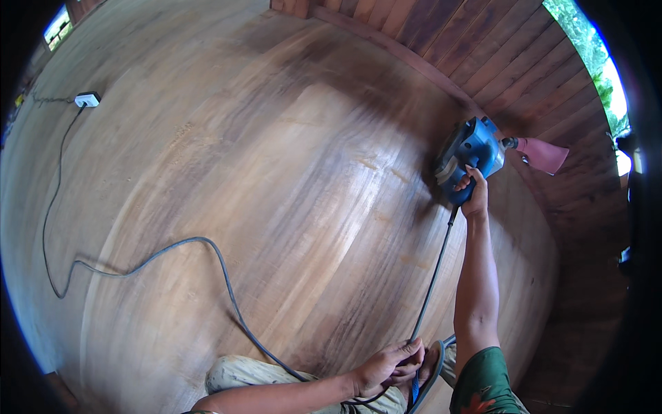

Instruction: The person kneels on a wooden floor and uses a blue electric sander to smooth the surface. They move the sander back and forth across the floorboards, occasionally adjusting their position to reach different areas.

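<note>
Floorboards (296, 207) in pale and dark streaks fill most of the view, bowing toward the rim. Along the upper right, past a raised edge strip, runs reddish planking (524, 62), with bright greenery (596, 62) showing through a gap at its far side. At the lower edge are the person's light, speckled trousers (252, 372), and on the right a green sleeve (483, 383) from which the right forearm reaches up and away.

A dark cable (193, 240) winds over the left part of the floor and comes in beside the trousers; another stretch runs straight from the tool to the left hand. The blue power tool (483, 148), apparently a belt sander, is at the right, tilted, near the edge strip; whether its underside meets the boards cannot be told. A pink dust bag (545, 155) sticks out from its right side.

The right grip (474, 196) is curled closed around the tool's rear handle. The left grip (386, 366), low and near the middle, has its fingers folded around the cable, just beside a sandalled foot (429, 362). Smallest is a white socket block (87, 100), far left, with the cable plugged into it.
</note>
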A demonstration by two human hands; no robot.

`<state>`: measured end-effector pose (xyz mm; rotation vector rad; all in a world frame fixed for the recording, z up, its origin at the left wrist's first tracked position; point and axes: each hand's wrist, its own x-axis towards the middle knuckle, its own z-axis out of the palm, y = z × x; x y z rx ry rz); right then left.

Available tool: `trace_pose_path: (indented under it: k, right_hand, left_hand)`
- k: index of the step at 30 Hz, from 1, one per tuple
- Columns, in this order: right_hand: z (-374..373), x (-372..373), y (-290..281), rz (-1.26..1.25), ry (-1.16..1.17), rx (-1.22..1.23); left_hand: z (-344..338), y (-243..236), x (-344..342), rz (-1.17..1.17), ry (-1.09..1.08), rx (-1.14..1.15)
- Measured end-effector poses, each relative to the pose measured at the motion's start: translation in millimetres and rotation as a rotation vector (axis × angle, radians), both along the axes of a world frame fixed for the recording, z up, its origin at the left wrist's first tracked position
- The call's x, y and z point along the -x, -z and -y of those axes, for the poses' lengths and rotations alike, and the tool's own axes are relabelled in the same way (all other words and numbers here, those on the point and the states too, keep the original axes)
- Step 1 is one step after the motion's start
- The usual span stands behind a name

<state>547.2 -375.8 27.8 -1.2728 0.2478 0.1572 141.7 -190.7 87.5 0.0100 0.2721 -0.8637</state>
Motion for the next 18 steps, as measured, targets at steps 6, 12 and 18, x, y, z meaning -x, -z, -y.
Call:
trace_pose_path:
  k: [6, 12, 18]
  right_hand:
    - [2, -5, -3, 0.009, -0.047, -0.045]
    - [-6, -2, -3, 0.022, -0.122, -0.061]
    - [-37, 7, -3, 0.009, -0.032, -0.11]
  left_hand:
    - [3, 16, 10, 0.02, -0.023, 0.174]
    - [20, 18, 34, 0.063, 0.18, 0.21]
    - [27, 24, 47, 0.153, 0.454, 0.157]
